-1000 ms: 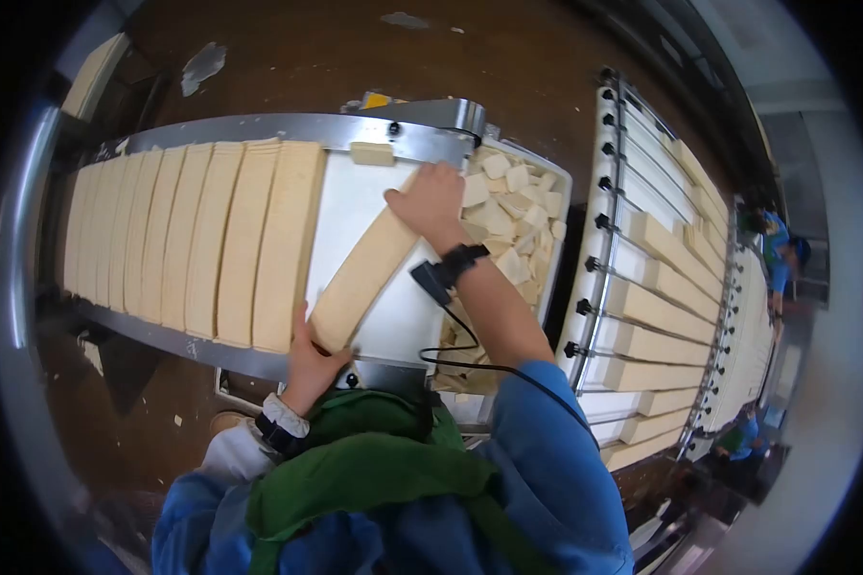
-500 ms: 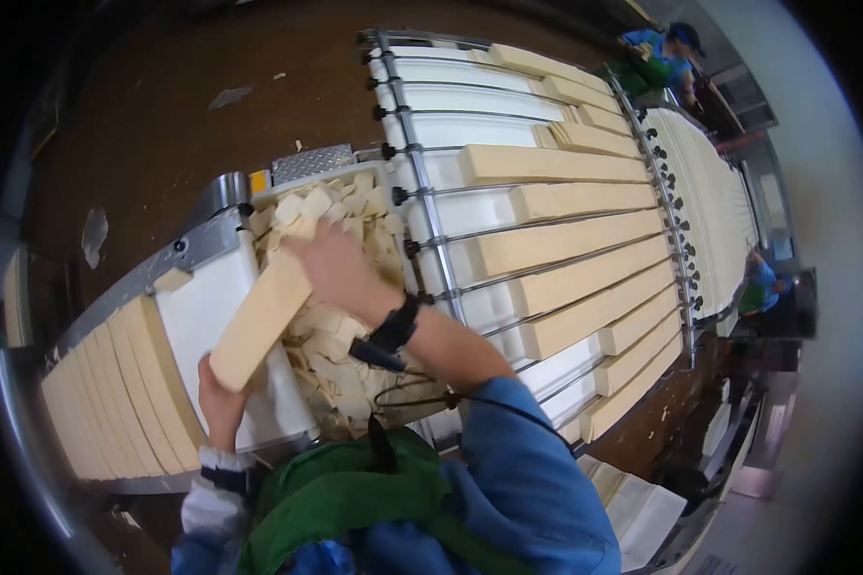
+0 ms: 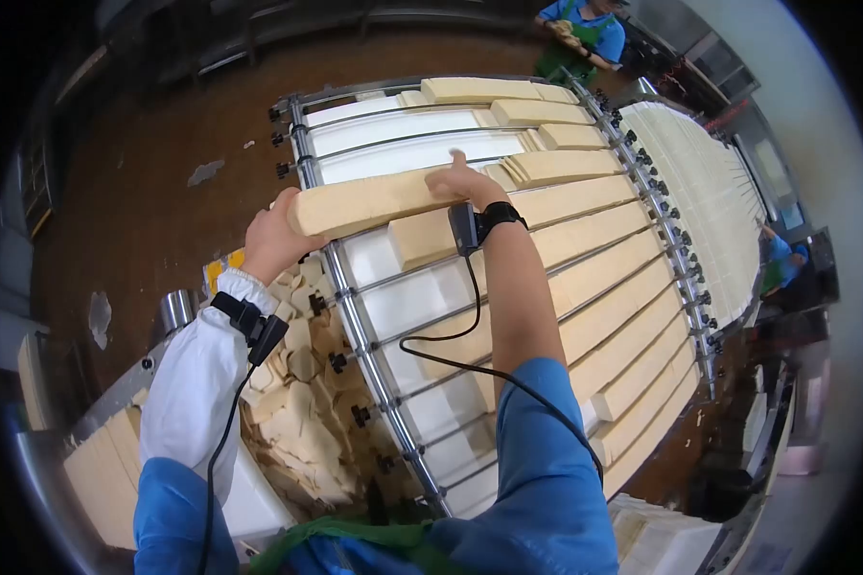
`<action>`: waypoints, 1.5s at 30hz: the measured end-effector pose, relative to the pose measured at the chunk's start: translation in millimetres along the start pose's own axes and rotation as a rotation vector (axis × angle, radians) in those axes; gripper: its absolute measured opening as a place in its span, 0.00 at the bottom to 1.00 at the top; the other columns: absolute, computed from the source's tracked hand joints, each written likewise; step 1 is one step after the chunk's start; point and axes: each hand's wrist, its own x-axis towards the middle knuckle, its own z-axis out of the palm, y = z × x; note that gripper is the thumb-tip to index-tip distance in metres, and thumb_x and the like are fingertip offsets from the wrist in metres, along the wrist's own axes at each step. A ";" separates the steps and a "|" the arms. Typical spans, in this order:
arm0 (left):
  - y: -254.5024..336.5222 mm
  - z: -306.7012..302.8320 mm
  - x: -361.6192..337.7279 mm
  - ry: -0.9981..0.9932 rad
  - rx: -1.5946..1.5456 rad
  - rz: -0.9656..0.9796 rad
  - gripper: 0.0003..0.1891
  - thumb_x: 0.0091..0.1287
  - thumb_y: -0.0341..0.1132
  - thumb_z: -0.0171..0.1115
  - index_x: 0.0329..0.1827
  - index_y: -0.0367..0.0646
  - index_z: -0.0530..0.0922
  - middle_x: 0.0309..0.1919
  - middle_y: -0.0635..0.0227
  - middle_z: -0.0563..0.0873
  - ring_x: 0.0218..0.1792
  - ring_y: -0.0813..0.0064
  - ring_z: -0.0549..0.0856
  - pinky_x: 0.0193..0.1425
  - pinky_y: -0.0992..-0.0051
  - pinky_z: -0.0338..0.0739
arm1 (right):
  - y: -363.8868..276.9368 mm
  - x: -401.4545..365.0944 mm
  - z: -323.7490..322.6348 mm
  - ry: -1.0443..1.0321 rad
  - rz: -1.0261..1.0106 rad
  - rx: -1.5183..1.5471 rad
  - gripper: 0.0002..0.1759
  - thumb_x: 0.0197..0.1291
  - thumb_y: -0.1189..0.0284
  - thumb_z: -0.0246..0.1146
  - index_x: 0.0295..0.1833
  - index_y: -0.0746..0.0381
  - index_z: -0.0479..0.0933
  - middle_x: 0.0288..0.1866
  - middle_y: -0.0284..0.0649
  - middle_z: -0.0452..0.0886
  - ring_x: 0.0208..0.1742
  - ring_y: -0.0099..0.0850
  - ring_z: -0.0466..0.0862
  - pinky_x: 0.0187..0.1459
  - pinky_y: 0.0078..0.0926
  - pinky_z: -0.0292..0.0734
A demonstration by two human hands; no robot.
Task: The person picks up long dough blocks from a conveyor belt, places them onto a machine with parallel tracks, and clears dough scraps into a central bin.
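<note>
A long pale yellow slab (image 3: 364, 203) spans the near rail of the lane-divided conveyor, reaching over its white lanes. My left hand (image 3: 276, 237) is wrapped round the slab's near end, just outside the rail. On the far end lies my right hand (image 3: 462, 180), its thumb raised and its fingers closed over the slab's edge. Just beyond that hand, a slab with thin slices (image 3: 561, 169) at its end sits in a lane. Another slab (image 3: 420, 240) lies under my right wrist, partly hidden by the black wrist device (image 3: 464, 228).
Below the near rail (image 3: 369, 321) sits a bin full of pale scraps (image 3: 302, 422). More slabs stand at lower left (image 3: 105, 479). Thin rods divide the conveyor lanes. One co-worker (image 3: 585, 34) stands at the far end, another person (image 3: 784, 264) at the right. Cables hang from both wrists.
My hands have moved from over the scrap bin and left-hand table up to the conveyor, with a slab between them. The view has shifted too.
</note>
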 end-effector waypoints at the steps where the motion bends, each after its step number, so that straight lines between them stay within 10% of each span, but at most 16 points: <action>1: 3.2 5.3 7.5 -0.015 0.001 0.032 0.42 0.56 0.51 0.78 0.74 0.52 0.71 0.46 0.48 0.89 0.50 0.44 0.88 0.57 0.55 0.82 | 16.4 14.8 5.3 0.073 0.230 0.041 0.60 0.50 0.48 0.72 0.85 0.58 0.54 0.73 0.65 0.74 0.72 0.49 0.78 0.69 0.39 0.75; 6: 6.0 30.4 24.4 0.067 -0.187 -0.074 0.34 0.70 0.48 0.66 0.76 0.45 0.67 0.39 0.45 0.89 0.43 0.41 0.88 0.53 0.50 0.81 | 43.5 56.5 5.9 0.077 0.228 -0.146 0.58 0.65 0.31 0.55 0.70 0.83 0.69 0.77 0.69 0.67 0.80 0.53 0.68 0.70 0.48 0.74; 17: 11.5 70.8 35.9 0.177 -0.241 -0.075 0.19 0.73 0.32 0.58 0.67 0.46 0.71 0.31 0.50 0.87 0.35 0.48 0.89 0.40 0.53 0.80 | 72.1 45.5 5.7 0.972 0.363 -0.436 0.56 0.67 0.37 0.56 0.76 0.82 0.60 0.73 0.62 0.69 0.73 0.53 0.69 0.76 0.54 0.55; 19: 27.1 72.3 40.1 0.018 -0.231 -0.081 0.18 0.69 0.29 0.59 0.61 0.41 0.72 0.35 0.39 0.87 0.41 0.38 0.88 0.46 0.48 0.81 | 58.9 14.8 -14.2 0.644 0.432 -0.496 0.55 0.69 0.37 0.53 0.75 0.82 0.63 0.73 0.59 0.70 0.77 0.52 0.63 0.77 0.56 0.51; 25: 75.5 109.9 55.3 -0.008 -0.263 -0.063 0.13 0.64 0.27 0.61 0.51 0.39 0.74 0.36 0.42 0.88 0.43 0.40 0.88 0.48 0.49 0.81 | 73.6 -17.8 -11.9 0.665 0.322 -0.655 0.55 0.70 0.35 0.48 0.72 0.82 0.67 0.77 0.61 0.65 0.80 0.54 0.58 0.78 0.63 0.43; 33: 43.6 94.3 48.6 0.083 -0.257 -0.075 0.05 0.62 0.25 0.59 0.40 0.39 0.78 0.34 0.45 0.88 0.41 0.40 0.88 0.48 0.49 0.80 | -15.0 -142.4 21.6 0.612 -0.469 -0.771 0.34 0.68 0.47 0.64 0.62 0.68 0.81 0.66 0.63 0.76 0.72 0.59 0.68 0.69 0.64 0.58; 37: 8.4 5.0 -46.9 0.171 -0.341 -0.108 0.08 0.66 0.26 0.61 0.47 0.40 0.77 0.40 0.49 0.89 0.42 0.46 0.89 0.48 0.55 0.82 | -91.4 -245.5 55.6 0.437 -0.701 -0.642 0.31 0.65 0.53 0.69 0.62 0.69 0.80 0.66 0.60 0.76 0.70 0.59 0.69 0.68 0.61 0.61; 39: -19.1 -24.0 -122.4 0.152 -0.911 0.002 0.17 0.68 0.31 0.67 0.59 0.41 0.75 0.49 0.56 0.87 0.47 0.57 0.89 0.53 0.62 0.84 | -122.6 -290.7 90.6 0.224 -0.872 -0.400 0.29 0.64 0.59 0.71 0.63 0.69 0.79 0.65 0.57 0.76 0.69 0.58 0.70 0.68 0.56 0.65; 45: -114.1 -86.3 -384.0 0.240 -0.528 -0.603 0.32 0.64 0.33 0.73 0.70 0.45 0.70 0.47 0.54 0.83 0.49 0.62 0.85 0.55 0.65 0.83 | -201.4 -370.8 257.1 -0.274 -1.022 -0.117 0.27 0.65 0.65 0.69 0.65 0.69 0.78 0.64 0.56 0.76 0.67 0.53 0.75 0.69 0.48 0.70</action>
